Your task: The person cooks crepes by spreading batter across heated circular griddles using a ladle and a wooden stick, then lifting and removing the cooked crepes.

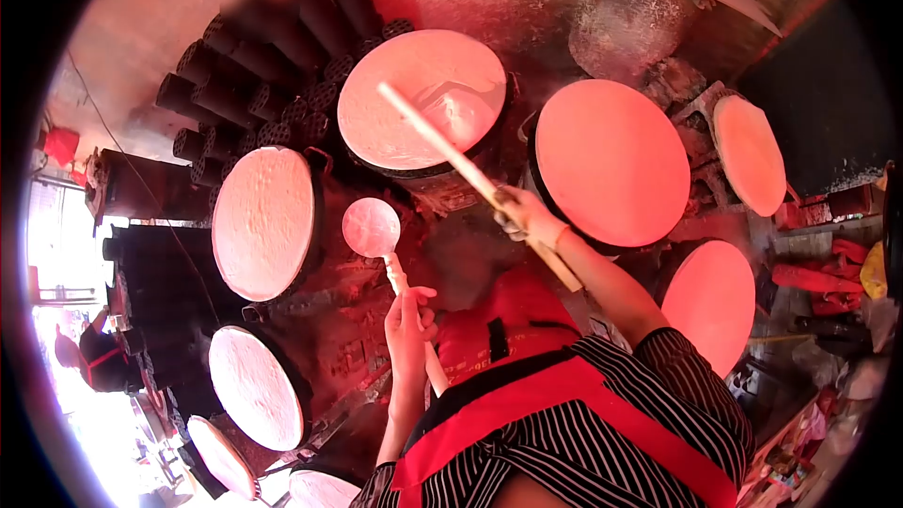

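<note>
My left hand is wrapped round the handle of a ladle, whose round bowl points up and away from me. In my right hand is a long pale wooden stick, gripped near its lower part. Its far end reaches over a large round griddle at the back centre, covered with pale batter. A wetter, uneven patch of batter lies on the right side of that surface. I cannot tell whether the stick touches it.
Several more round griddles stand around me, with a smooth one at right and a bubbled one at left. Dark cylindrical coal briquettes are stacked behind. A person is at the far left.
</note>
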`<state>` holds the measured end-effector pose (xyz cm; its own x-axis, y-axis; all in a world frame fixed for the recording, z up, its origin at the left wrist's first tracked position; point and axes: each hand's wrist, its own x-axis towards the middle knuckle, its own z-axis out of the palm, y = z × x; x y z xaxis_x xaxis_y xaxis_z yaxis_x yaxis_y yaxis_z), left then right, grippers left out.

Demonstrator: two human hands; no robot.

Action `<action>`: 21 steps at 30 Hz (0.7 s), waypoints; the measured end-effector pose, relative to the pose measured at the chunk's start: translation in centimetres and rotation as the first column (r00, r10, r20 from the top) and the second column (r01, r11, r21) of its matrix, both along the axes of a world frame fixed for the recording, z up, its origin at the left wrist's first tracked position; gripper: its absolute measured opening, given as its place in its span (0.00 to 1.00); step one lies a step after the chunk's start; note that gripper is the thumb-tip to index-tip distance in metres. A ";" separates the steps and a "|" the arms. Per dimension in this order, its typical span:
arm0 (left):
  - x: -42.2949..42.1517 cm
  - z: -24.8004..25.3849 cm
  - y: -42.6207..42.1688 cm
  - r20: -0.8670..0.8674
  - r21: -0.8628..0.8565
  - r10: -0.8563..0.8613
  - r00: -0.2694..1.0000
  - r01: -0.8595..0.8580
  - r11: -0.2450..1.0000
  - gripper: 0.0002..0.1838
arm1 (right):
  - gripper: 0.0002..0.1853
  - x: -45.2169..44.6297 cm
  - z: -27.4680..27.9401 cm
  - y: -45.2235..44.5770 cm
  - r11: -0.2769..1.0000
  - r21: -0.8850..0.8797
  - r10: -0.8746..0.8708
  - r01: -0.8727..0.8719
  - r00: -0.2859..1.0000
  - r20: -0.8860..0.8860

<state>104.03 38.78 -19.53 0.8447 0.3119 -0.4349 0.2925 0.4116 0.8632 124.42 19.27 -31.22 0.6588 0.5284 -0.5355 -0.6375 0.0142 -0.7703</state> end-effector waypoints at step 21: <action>-1.4 -0.4 4.1 -0.073 -0.192 0.073 0.995 -0.086 0.978 0.08 | 0.20 -2.0 2.8 10.6 0.922 -0.051 -0.369 0.385 0.909 0.191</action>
